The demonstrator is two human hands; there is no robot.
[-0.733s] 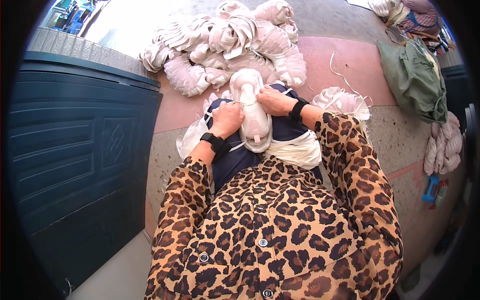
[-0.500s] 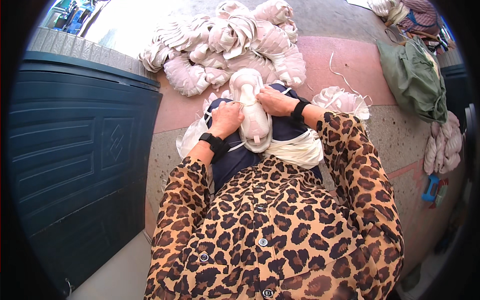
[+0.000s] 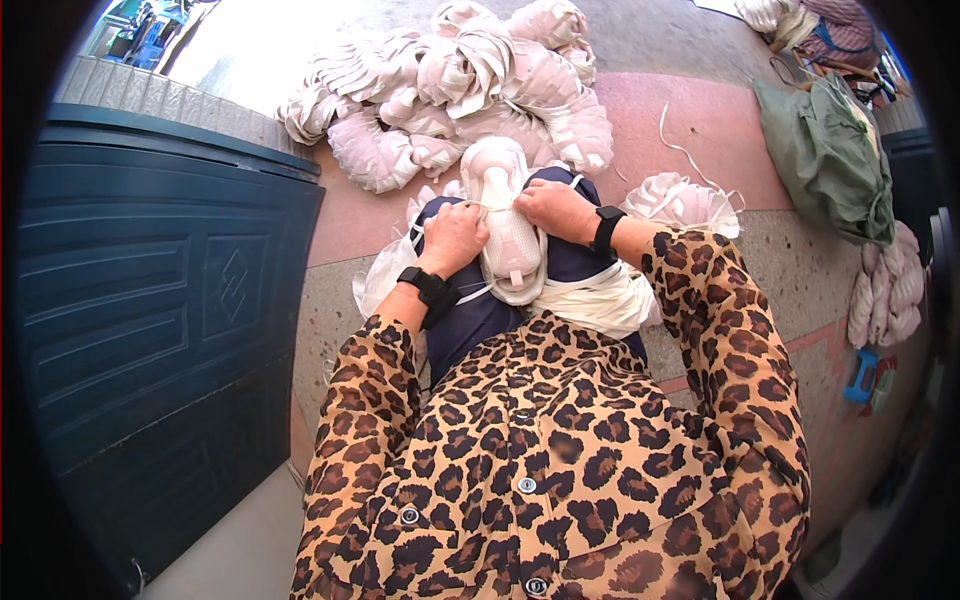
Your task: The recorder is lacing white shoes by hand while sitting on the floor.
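A pale pink and white shoe upper (image 3: 514, 257) lies lengthwise between my thighs, its rounded end away from me. Across its middle runs a thin white lace (image 3: 492, 207). On the left side of the upper, my left hand (image 3: 455, 238) is closed, pinching the lace. My right hand (image 3: 556, 207) is closed at the opposite side, its fingers at the lace's other part. The fingertips are small and partly hidden. A bundle of cream laces (image 3: 598, 302) rests over my right thigh.
Beyond my knees is a heap of bundled pale pink uppers (image 3: 470, 90). Another bundle (image 3: 680, 204) sits right of my knee. A green sack (image 3: 828, 160) stands at right, above a hanging pale bundle (image 3: 888, 288) and a blue object (image 3: 860, 375). A dark blue door (image 3: 150, 270) fills the left.
My right hand has shifted very slightly, its wrist and forearm moving a little to the right. My left hand and the shoe upper stay almost in place.
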